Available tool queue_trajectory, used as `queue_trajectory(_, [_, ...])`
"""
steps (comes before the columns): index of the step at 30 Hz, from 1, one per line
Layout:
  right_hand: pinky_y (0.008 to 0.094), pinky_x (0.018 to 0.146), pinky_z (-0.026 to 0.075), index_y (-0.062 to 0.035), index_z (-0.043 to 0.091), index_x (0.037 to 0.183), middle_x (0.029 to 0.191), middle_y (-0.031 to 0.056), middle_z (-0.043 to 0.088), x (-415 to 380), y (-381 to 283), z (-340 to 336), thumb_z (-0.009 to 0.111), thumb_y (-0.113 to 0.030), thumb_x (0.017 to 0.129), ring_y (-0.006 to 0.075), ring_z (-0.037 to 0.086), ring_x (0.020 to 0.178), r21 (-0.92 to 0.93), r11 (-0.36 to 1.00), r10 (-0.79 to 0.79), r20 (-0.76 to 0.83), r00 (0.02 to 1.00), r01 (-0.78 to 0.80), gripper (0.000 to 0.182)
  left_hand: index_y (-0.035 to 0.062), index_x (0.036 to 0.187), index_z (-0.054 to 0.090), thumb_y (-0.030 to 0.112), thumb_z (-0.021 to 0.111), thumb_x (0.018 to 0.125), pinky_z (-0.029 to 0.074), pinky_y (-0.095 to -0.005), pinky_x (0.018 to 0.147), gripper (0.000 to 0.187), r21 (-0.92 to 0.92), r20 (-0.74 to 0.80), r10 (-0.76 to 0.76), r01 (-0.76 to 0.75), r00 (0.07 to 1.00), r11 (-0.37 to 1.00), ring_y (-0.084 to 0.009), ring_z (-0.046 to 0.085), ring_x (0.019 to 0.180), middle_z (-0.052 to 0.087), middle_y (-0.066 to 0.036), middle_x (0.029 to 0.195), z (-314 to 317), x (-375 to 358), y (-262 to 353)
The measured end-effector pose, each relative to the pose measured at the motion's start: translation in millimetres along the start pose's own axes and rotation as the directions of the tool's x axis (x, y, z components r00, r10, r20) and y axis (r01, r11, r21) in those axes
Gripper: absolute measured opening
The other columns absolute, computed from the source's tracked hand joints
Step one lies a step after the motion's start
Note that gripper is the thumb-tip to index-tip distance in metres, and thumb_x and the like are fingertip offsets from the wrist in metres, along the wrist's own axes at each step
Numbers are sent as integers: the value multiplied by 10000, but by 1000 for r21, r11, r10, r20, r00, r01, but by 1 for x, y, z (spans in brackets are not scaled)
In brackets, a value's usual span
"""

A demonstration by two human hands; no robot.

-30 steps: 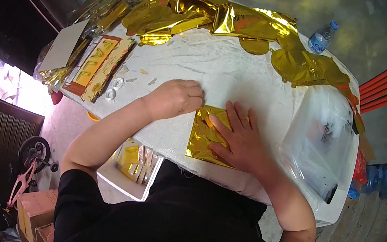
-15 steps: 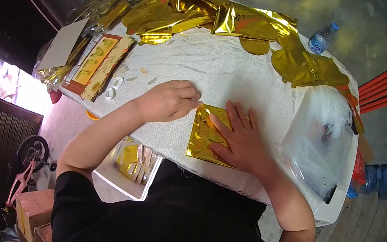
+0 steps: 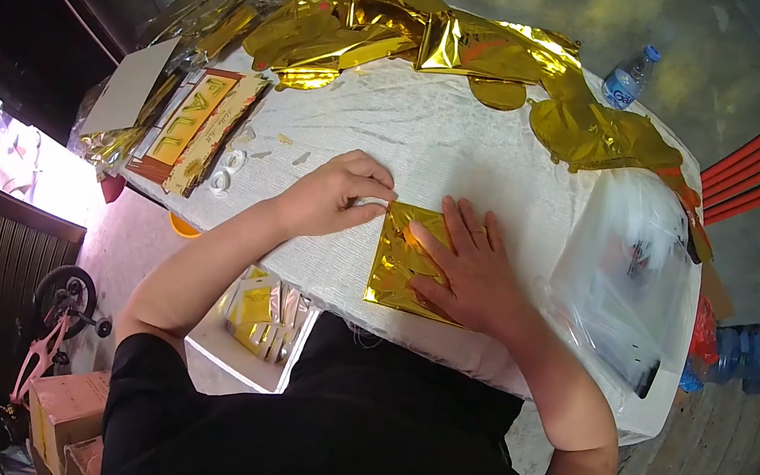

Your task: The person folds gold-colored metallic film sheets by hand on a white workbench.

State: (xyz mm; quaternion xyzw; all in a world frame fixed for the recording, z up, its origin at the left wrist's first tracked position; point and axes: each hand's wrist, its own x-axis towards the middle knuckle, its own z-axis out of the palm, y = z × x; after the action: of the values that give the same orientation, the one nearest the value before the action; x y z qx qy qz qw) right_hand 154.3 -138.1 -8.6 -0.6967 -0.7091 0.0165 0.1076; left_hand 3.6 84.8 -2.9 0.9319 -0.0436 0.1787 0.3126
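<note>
A folded gold foil square [image 3: 397, 265] lies flat on the white-covered table [image 3: 324, 278], near its front edge. My right hand [image 3: 472, 270] rests on its right part, with the fingers spread. At the square's upper left corner, my left hand [image 3: 347, 195] has its thumb and fingers pinched together. Something small and whitish shows between those fingertips, too small to name.
Gold foil balloons [image 3: 499, 52] stretch along the far edge, beside a water bottle [image 3: 630, 76]. Clear plastic bags [image 3: 619, 266] lie at the right. FALL cards [image 3: 194, 124] and white tape rolls [image 3: 223, 175] are at the left. Below stands a white bin [image 3: 235, 369].
My left hand has shifted slightly, its thumb and fingers now arched round a small gap at the foil's corner. My right hand stays spread on the foil.
</note>
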Motion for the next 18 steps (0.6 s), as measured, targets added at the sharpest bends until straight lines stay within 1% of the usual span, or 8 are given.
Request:
queue_trajectory(2, [569, 1113, 120, -228, 332, 1429, 1486, 247, 223, 0, 0, -2, 502, -521, 883, 421, 203, 1382, -8, 1000, 7, 17, 1000, -7, 642, 52, 962, 683, 61, 681, 776, 464, -358, 858, 186, 32, -12, 17, -16, 1000, 999, -265, 567, 969, 625, -79, 987, 0, 3, -1])
queue_trajectory(4, [568, 1113, 119, -230, 333, 1429, 1487, 247, 221, 0, 0, -1, 500, -520, 884, 420, 200, 1383, -8, 1000, 8, 15, 1000, -8, 639, 60, 945, 680, 63, 686, 777, 483, -351, 818, 168, 61, 9, 94, -94, 996, 994, -257, 579, 936, 631, -73, 954, 0, 7, -3])
queue_trajectory(7, [566, 1115, 117, -234, 332, 1429, 1490, 246, 216, 0, 0, -1, 496, -517, 886, 419, 193, 1386, -5, 1000, 12, 19, 1000, -12, 633, 49, 922, 666, 60, 664, 761, 494, -337, 789, 161, 143, 52, 165, -171, 985, 975, -247, 583, 923, 628, -74, 913, -4, 12, 2])
queue_trajectory(8, [567, 1116, 114, -236, 331, 1429, 1491, 246, 214, 0, 0, -2, 494, -516, 888, 419, 190, 1388, -4, 1000, 13, 26, 1000, -12, 630, 49, 922, 666, 60, 664, 761, 494, -337, 789, 161, 142, 54, 165, -171, 985, 975, -247, 583, 923, 628, -74, 913, -4, 14, 2])
queue_trajectory(10, [566, 1117, 111, -233, 331, 1429, 1492, 246, 211, 0, 0, 0, 493, -515, 889, 419, 186, 1389, -3, 1000, 13, 25, 1000, -13, 630, 38, 891, 642, 78, 624, 735, 501, -323, 770, 163, 322, 114, 340, -359, 933, 876, -236, 584, 914, 611, -76, 903, -4, 16, 3])
queue_trajectory(11, [566, 1118, 108, -231, 331, 1429, 1493, 246, 208, 0, 0, 0, 492, -514, 890, 419, 183, 1390, -3, 1000, 11, 24, 1000, -11, 630, 38, 891, 642, 78, 624, 735, 501, -323, 770, 163, 320, 115, 340, -359, 933, 877, -236, 584, 914, 611, -76, 903, -4, 17, 3])
queue_trajectory(13, [566, 1118, 104, -229, 330, 1429, 1494, 246, 205, 0, 0, -1, 493, -515, 889, 419, 179, 1392, -3, 1000, 13, 36, 999, -13, 633, 30, 890, 630, 99, 620, 703, 513, -336, 756, 200, 411, 140, 396, -417, 907, 811, -236, 598, 878, 608, -75, 934, -3, 17, 5])
queue_trajectory(18, [564, 1121, 96, -225, 324, 1433, 1499, 246, 192, 1, 0, -1, 496, -513, 887, 419, 166, 1395, -8, 1000, 15, 59, 998, -14, 641, 30, 859, 617, 94, 607, 704, 511, -330, 735, 169, 377, 152, 388, -417, 909, 827, -236, 588, 842, 586, -74, 891, -1, 15, 8])
